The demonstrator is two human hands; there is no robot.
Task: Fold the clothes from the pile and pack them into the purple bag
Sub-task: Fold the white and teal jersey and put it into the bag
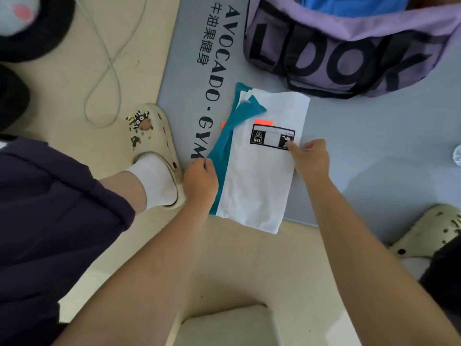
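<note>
A white and teal shirt point(257, 176) lies folded into a narrow rectangle on the grey gym mat point(361, 146), a black "TEAM" label facing up. My left hand point(200, 182) grips the shirt's teal left edge with curled fingers. My right hand point(310, 158) holds the right edge, thumb on the label. The purple bag point(349, 58) printed "LOOK" sits open at the far end of the mat, with blue cloth point(354, 5) inside it.
My foot in a cream clog point(156, 146) stands just left of the mat, and another clog point(429, 233) is at the right. A grey cable point(109, 66) loops on the floor at upper left. A pale box point(232, 328) sits near the bottom edge.
</note>
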